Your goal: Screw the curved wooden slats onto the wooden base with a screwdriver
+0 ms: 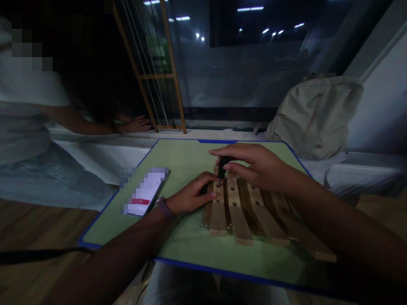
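Note:
Several wooden slats [244,207] with drilled holes lie side by side on a green mat [178,161] with a blue border. My left hand [190,197] rests curled on the left end of the slats, fingertips pressing the outer slat. My right hand [254,165] hovers over the far ends of the slats and pinches a small dark tool [222,165], its tip pointing down at a slat hole.
A phone [146,191] lies on the mat's left side. Another person sits at the far left, a hand [136,125] on the window ledge beside a wooden frame [159,72]. A beige backpack [314,114] leans at the right by the window.

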### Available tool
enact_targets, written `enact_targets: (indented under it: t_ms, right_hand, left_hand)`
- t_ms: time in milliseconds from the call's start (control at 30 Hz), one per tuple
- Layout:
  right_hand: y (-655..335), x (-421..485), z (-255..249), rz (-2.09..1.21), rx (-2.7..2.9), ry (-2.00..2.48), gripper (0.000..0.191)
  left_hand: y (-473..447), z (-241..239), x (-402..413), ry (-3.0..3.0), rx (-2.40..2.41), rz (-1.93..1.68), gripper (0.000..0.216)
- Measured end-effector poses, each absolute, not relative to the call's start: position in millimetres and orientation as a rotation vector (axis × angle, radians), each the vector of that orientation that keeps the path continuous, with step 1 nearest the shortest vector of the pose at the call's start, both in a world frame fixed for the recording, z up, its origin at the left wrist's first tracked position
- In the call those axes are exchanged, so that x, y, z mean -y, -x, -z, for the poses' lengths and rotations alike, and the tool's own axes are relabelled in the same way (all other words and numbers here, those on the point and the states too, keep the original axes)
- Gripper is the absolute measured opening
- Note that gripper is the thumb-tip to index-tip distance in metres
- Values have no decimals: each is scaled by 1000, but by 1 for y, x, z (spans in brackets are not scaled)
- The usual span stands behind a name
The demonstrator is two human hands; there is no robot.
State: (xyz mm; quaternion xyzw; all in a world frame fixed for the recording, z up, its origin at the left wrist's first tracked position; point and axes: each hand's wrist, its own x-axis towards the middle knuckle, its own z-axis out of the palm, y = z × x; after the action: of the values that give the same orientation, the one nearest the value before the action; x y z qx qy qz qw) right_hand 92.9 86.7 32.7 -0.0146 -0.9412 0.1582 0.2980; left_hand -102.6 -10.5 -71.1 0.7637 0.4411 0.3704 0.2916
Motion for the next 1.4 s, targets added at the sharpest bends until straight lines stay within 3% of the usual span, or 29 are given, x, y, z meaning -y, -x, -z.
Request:
enact_targets:
  t_ms: [167,367,500,633,933,1167,1400]
  right_hand:
    - [-92,-91,-30,-207,2457,145,21]
    - [-92,-89,-33,-331,2478,23,37]
    - [-90,-87,-28,-300,2417,83,23]
    - [-92,-92,-28,-168,2371,-58,20]
    - [-93,-89,-30,-548,2398,75,22]
    - [-92,-93,-31,-351,2361,-15,18]
    - [-93,-89,-34,-570,2341,50,13]
  left_hand:
    - [102,68,9,-2067,-1149,-1014,34]
    - [102,69,9,-2078,-1164,-1016,36]
    - [103,71,9,-2083,-1171,-1020,37]
    - [103,72,8,-2075,-1174,-1016,38]
    - [102,72,11,-1996,-1181,-1002,37]
    - [103,73,11,-1988,-1188,-983,39]
    - [102,73,10,-1980,-1172,-996,39]
